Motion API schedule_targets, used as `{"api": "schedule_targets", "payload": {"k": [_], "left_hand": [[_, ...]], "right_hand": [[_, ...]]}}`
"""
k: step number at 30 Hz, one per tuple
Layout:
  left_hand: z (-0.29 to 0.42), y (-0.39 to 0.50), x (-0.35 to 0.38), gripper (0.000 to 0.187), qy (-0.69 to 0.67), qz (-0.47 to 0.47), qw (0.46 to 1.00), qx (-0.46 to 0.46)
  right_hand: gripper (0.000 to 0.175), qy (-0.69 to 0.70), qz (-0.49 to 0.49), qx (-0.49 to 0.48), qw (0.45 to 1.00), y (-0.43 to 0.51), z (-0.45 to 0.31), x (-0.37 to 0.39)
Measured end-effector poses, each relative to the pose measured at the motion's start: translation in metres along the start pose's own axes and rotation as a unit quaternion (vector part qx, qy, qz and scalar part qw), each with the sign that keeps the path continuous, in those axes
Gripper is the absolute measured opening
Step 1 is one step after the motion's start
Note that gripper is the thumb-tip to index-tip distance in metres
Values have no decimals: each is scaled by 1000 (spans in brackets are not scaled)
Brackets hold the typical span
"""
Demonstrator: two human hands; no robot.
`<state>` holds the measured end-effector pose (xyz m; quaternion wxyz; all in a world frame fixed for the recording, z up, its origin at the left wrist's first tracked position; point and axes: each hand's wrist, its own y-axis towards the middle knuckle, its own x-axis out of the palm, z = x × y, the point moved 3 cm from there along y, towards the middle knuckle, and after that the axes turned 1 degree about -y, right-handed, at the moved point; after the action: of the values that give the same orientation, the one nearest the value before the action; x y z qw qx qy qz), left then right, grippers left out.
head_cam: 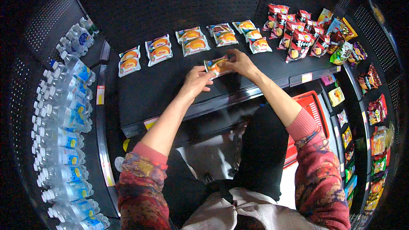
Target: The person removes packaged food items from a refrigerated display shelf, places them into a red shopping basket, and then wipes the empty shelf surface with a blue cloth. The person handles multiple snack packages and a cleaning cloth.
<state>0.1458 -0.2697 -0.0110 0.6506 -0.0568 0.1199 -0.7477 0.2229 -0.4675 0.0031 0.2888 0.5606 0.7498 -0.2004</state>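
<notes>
In the middle of the head view, a wrapped bun is held just above the black shelf. My right hand grips its right end between thumb and fingers. My left hand pinches the lower left corner of the wrapper, its other fingers partly spread beneath. Behind my hands, similar wrapped buns stand in several short rows, among them the leftmost row, one with a lilac-topped wrapper, a middle row and the row nearest my right hand.
Red snack bags crowd the shelf's right end. Many clear water bottles line the left shelf. A red shopping basket is below at right, beside lower racks of colourful snack packets. Price tags edge the shelves.
</notes>
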Motion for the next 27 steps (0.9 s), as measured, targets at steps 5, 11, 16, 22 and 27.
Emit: {"api": "schedule_targets", "payload": {"k": [5, 11, 16, 22, 27], "left_hand": [[4, -3, 4, 70, -34, -13, 999, 16], [11, -7, 8, 63, -60, -49, 995, 58], [11, -7, 10, 50, -8, -66, 995, 80], [-5, 0, 10, 42, 57, -72, 994, 52], [-8, 3, 8, 40, 56, -69, 995, 41]], "right_hand": [[80, 190, -49, 56, 979, -8, -7, -2], [60, 261, -69, 57, 961, -25, -22, -19], [45, 211, 11, -9, 977, -50, -16, -49], [43, 282, 166, -7, 945, -141, 29, -92], [38, 358, 298, 70, 882, -231, 105, -116]]}}
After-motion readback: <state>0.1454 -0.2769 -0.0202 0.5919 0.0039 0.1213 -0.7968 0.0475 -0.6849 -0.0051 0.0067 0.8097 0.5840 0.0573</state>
